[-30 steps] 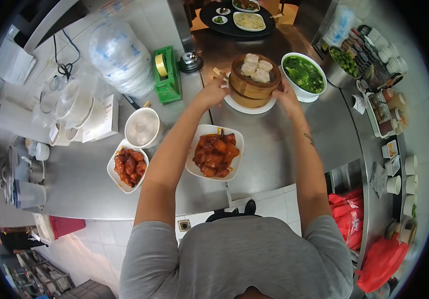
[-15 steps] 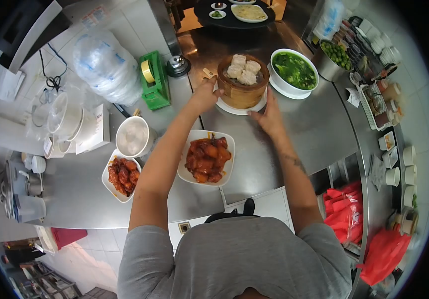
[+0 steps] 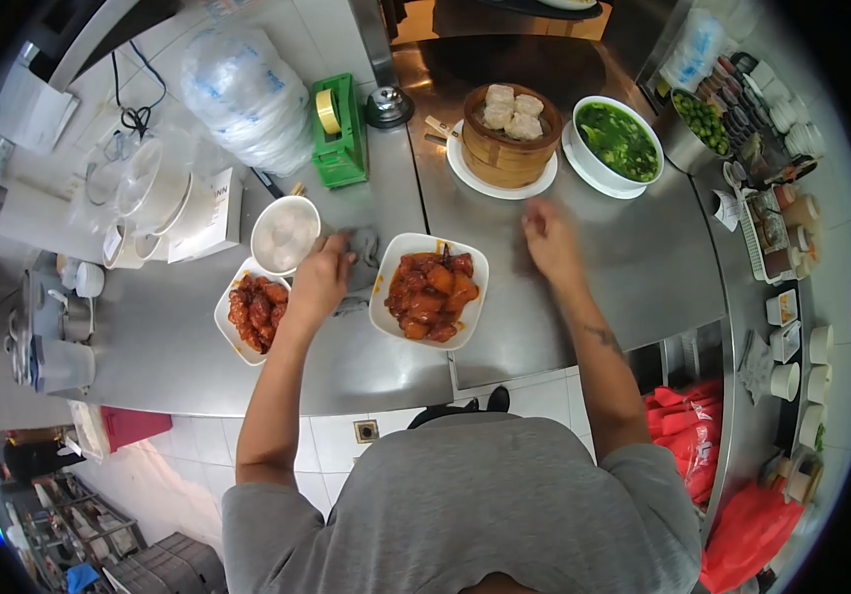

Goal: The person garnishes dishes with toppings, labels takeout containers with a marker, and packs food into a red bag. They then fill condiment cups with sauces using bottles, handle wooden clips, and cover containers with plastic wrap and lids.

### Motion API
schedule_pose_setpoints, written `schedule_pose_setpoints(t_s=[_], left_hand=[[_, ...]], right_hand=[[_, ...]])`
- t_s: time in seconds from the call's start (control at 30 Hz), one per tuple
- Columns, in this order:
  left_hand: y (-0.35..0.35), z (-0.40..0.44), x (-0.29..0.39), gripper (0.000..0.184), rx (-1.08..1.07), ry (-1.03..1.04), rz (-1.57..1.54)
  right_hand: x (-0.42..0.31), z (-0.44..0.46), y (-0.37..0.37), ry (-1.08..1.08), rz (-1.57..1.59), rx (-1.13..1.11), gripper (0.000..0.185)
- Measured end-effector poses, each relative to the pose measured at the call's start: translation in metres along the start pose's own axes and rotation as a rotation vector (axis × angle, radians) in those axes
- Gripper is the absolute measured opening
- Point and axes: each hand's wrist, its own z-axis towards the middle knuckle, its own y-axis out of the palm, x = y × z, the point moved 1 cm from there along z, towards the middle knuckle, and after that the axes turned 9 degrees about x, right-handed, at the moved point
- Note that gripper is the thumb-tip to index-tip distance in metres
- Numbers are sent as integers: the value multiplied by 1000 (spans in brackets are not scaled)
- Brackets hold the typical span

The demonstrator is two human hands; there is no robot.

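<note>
My left hand (image 3: 323, 279) hovers between the white bowl of pale round pieces (image 3: 285, 236) and a crumpled grey cloth (image 3: 360, 259). Its fingers are loosely bent at the cloth's edge, with no grip visible. On the other side, my right hand (image 3: 551, 240) is off the dishes, slightly blurred, fingers loosely curled and nothing in them. Ahead of it, a bamboo steamer (image 3: 508, 158) of dumplings (image 3: 513, 112) stands on a white plate (image 3: 501, 190). A square white dish (image 3: 478, 322) of red glazed food (image 3: 430, 295) lies between my forearms.
A bowl of green soup (image 3: 618, 144) stands right of the steamer. Left are a dish of red glazed pieces (image 3: 257, 310), a green tape dispenser (image 3: 339, 139), a call bell (image 3: 388, 107) and bagged containers (image 3: 247, 104). A steel pot of green vegetables (image 3: 698, 124) is back right.
Both hands have let go of the steamer and its plate. My left hand has moved back and left toward the cloth; my right has drawn nearer to me. The view has shifted.
</note>
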Motion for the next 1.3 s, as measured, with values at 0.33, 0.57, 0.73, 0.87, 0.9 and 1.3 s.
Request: schedule_pose_setpoints(t_s=[0.33,0.57,0.73,0.87,0.9,1.3], left_hand=[[22,16,3,14,88,-2,-246],[12,-11,26,27,-177,359,-56],[13,-23,25,43,-369,493,206],[8,-29,27,49,-414,561,225],[7,-31,27,48,-436,544,223],[-38,-40,23,24,-704,-570,-622]], right_hand=[[-48,-76,21,-22,181,-144,18],[-44,-60,21,-185,57,-105,18],[-48,-58,18,-181,42,-141,18],[-47,-58,20,-163,11,-140,19],[-48,-58,20,-161,11,-137,19],[-45,-67,8,89,201,-145,22]])
